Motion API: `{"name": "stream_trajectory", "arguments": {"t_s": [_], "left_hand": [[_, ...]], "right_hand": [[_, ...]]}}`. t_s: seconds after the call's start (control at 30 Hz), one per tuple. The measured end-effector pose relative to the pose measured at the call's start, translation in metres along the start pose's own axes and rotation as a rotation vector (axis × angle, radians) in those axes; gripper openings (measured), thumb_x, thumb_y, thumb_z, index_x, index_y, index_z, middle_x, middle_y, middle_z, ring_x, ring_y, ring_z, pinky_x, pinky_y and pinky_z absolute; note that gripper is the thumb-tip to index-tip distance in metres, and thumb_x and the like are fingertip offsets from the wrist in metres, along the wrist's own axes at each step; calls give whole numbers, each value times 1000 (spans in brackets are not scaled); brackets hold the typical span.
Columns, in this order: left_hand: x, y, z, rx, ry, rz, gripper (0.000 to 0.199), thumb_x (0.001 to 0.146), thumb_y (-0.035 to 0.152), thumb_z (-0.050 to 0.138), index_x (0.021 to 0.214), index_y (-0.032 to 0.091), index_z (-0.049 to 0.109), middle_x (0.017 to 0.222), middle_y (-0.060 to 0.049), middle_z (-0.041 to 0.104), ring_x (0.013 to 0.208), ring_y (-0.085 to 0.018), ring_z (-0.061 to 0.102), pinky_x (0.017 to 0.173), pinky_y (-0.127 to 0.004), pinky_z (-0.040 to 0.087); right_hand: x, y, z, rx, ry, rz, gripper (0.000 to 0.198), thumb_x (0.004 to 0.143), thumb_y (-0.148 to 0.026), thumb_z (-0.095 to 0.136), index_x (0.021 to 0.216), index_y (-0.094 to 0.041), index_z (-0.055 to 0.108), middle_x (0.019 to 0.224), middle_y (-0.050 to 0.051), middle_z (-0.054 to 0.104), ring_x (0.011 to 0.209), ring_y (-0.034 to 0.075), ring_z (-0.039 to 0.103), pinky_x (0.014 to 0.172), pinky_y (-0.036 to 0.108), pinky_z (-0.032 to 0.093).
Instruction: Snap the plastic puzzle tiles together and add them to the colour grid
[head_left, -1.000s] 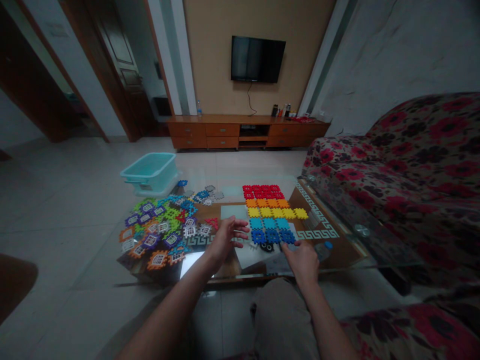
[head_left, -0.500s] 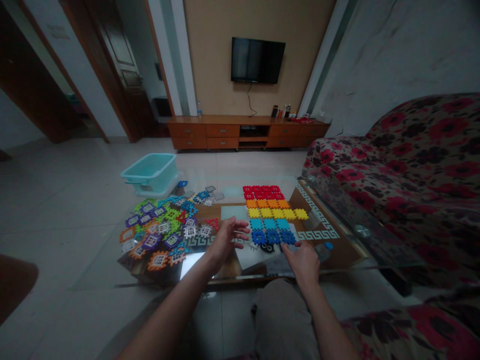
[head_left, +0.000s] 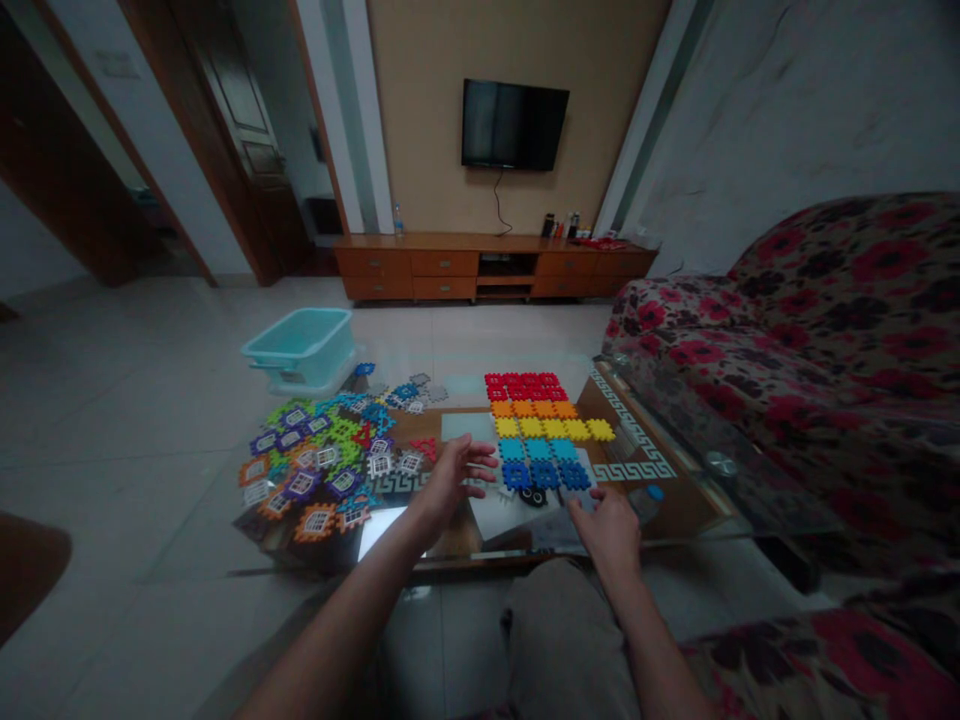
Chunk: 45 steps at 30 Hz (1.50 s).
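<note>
With twelve o'clock straight ahead of you and the dial centred on the row of three dark-blue, square, notch-edged plastic tiles (head_left: 544,474), you have that row lying flat on the clear glass tabletop (head_left: 202,535), nearest you of the coloured bands. Your hands are well apart: the left hand (head_left: 457,476) is at nine o'clock, fingers spread and nothing visible in its grasp; the right hand (head_left: 604,520) is at about four o'clock, its thumb and forefinger just beside the near edge of the end tile. Whether they touch it, or how far the remaining fingers close, you cannot tell from this view. Each tile is judged light and fairly stiff, smooth enough to slide on glass, and not fragile, though its teeth may catch on a neighbour. The sound hold is a pinch across two opposite notched edges, leaving the open centre unpressed. The row's long axis runs from nine to three o'clock; a single tile looks near square, with no evident front. At twelve o'clock, in order outward, you have the light-blue plastic tile row (head_left: 538,450), the yellow plastic tile row (head_left: 555,429), whose end reaches furthest towards three o'clock, the orange plastic tile row (head_left: 535,410) and the red plastic tile block (head_left: 526,386). Between nine and ten o'clock lies the loose heap of mixed-colour plastic pieces (head_left: 330,452); the turquoise rectangular plastic tub (head_left: 300,352) stands at ten o'clock.
</note>
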<state>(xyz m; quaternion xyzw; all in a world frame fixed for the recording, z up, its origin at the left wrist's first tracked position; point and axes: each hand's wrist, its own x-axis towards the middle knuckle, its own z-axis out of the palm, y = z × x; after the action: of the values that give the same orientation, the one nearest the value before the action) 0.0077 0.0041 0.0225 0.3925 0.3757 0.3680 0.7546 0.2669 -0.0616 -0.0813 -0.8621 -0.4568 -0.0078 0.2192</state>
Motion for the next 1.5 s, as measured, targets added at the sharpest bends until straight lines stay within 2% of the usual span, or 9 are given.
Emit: {"name": "stream_trajectory", "arguments": {"t_s": [0.13, 0.23, 0.5, 0.63, 0.77, 0.93, 1.07, 1.23, 1.5], "left_hand": [[4, -4, -5, 76, 85, 18, 52, 81, 60, 51, 101, 14, 63, 101, -11, 64, 79, -17, 59, 63, -26, 42], [8, -7, -11, 197, 151, 58, 42, 82, 52, 55, 102, 15, 64, 104, -11, 65, 81, -17, 60, 63, -25, 42], [15, -9, -23, 386, 290, 100, 28, 81, 41, 59, 95, 17, 63, 99, -9, 67, 83, -17, 63, 61, -24, 42], [23, -9, -31, 432, 358, 166, 25, 80, 36, 57, 94, 16, 64, 94, -8, 69, 82, -18, 64, 69, -28, 47], [35, -10, -47, 596, 456, 285, 22, 82, 28, 52, 93, 15, 66, 93, -9, 71, 88, -20, 66, 79, -30, 49], [48, -9, -70, 854, 552, 296, 17, 84, 23, 52, 94, 15, 64, 91, -8, 70, 84, -19, 66, 78, -31, 50], [51, -7, -90, 1022, 605, 344, 18, 83, 21, 55, 99, 15, 62, 102, -12, 65, 101, -24, 61, 91, -36, 46], [44, 6, -124, 1673, 620, 325, 30, 84, 18, 50, 112, 13, 59, 114, -15, 59, 109, -28, 56, 94, -39, 43], [34, 13, -169, 1779, 727, 188, 33, 91, 33, 44, 113, 14, 58, 114, -15, 60, 111, -30, 55, 93, -38, 44]], "right_hand": [[1, 0, -3, 40, -18, -34, 28, 78, -28, 57, 97, -8, 63, 92, 18, 70, 85, 26, 67, 78, 32, 45], [5, -16, -16, 74, -48, -78, 23, 79, -26, 55, 93, -10, 63, 88, 16, 70, 82, 25, 67, 75, 31, 45], [4, -130, -68, 225, -204, -340, 17, 83, -26, 55, 88, -14, 65, 84, 10, 70, 79, 21, 65, 71, 27, 43], [-5, -188, -68, 194, -331, -451, 20, 86, -29, 56, 89, -13, 68, 88, 12, 72, 85, 23, 66, 75, 28, 43], [-13, -221, -53, 123, -425, -471, 26, 91, -21, 45, 94, -10, 70, 94, 18, 72, 91, 25, 69, 76, 29, 45], [-25, -225, -37, 58, -535, -478, 29, 91, -16, 43, 101, -9, 69, 100, 19, 72, 94, 28, 70, 75, 32, 48], [-31, -221, -33, 16, -568, -508, 29, 91, -18, 44, 103, -9, 69, 103, 21, 71, 97, 30, 70, 77, 34, 50], [-34, -227, -30, -21, -634, -497, 28, 91, -21, 46, 103, -11, 70, 105, 21, 71, 97, 30, 70, 79, 35, 51], [-47, -222, -50, 0, -648, -610, 31, 90, -31, 48, 98, -13, 71, 100, 19, 73, 93, 32, 71, 75, 39, 52]]}}
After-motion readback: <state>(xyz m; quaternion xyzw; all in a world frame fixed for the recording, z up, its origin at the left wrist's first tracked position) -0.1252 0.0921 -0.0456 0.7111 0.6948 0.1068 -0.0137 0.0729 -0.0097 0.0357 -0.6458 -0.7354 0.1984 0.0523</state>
